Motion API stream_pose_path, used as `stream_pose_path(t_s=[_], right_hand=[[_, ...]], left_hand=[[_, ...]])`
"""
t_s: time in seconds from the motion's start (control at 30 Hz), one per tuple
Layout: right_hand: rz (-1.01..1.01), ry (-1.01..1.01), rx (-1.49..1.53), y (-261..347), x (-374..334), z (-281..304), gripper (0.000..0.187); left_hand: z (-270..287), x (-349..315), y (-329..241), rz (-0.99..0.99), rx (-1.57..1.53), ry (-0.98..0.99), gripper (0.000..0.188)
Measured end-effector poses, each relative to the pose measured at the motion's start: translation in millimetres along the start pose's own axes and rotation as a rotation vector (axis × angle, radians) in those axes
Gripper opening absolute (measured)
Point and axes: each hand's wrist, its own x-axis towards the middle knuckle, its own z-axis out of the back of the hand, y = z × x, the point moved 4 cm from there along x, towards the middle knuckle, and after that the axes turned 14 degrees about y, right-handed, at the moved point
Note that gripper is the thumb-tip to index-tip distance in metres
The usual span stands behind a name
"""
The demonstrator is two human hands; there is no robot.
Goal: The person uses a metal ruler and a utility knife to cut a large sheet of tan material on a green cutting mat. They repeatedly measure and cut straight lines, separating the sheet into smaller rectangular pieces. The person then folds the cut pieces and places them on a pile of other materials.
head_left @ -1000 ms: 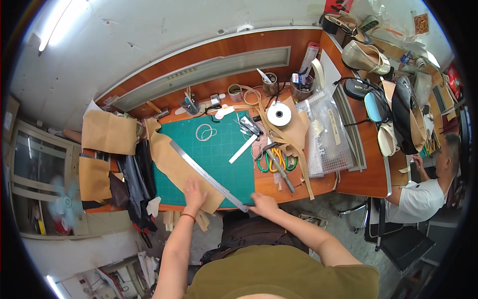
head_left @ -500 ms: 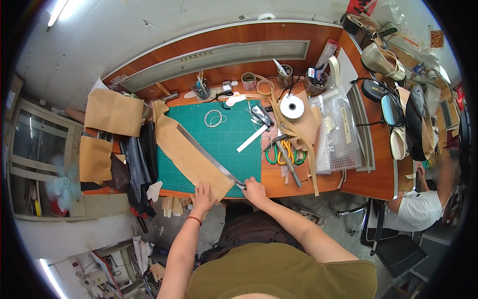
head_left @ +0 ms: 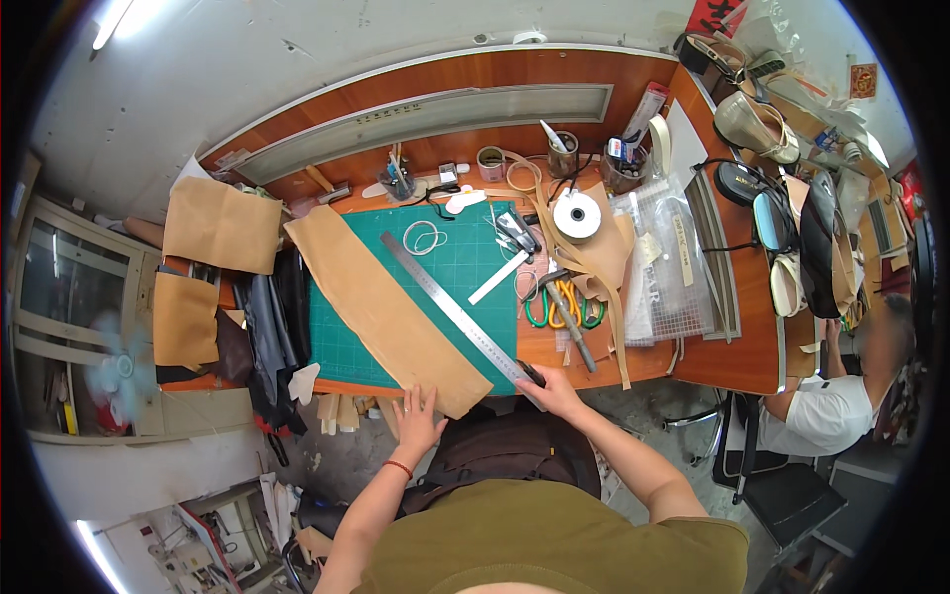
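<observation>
A long tan leather strip [head_left: 396, 312] lies slantwise on the green cutting mat [head_left: 465, 262], its near end reaching over the bench's front edge. My left hand [head_left: 420, 424] rests on that near end, fingers stretched out over the leather. To the right of the strip, apart from it, a long steel ruler [head_left: 450, 306] slants across the mat. My right hand [head_left: 560, 393] is closed on the ruler's near end. A small black-handled tool [head_left: 531, 373] also shows at its fingers; its kind is hard to make out.
Scissors with green and orange handles [head_left: 564, 305] lie right of the mat, beside a hammer [head_left: 574, 327]. A white spool [head_left: 578, 215] and clear plastic sheets [head_left: 678, 267] are farther right. Folded leather [head_left: 223, 226] is piled at the left. A person [head_left: 826, 411] sits at the far right.
The ruler has come off the leather and moved right onto the mat, with my right hand moving right too. The leather's near end has shifted right and nearer; my left hand moved slightly with it.
</observation>
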Motion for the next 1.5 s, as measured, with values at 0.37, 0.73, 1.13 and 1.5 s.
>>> stream_pose_path(t_s=[0.37,0.73,1.13,1.5], right_hand=[[-0.026,-0.113,0.061,-24.2,9.1,-34.1,0.038],[-0.154,0.058,0.46,-2.4,10.3,-30.7,0.02],[-0.221,0.004,0.477,-21.5,14.4,-33.2,0.022],[-0.17,0.026,0.294,-2.3,13.8,-32.8,0.03]], left_hand=[[14.3,9.8,0.2,-0.032,0.024,0.162,0.09],[15.4,1.0,-7.0,-0.094,-0.031,-0.019,0.083],[33.3,-4.8,-4.1,-0.05,-0.174,-0.054,0.076],[84.1,39.0,53.8,0.006,-0.114,-0.145,0.082]])
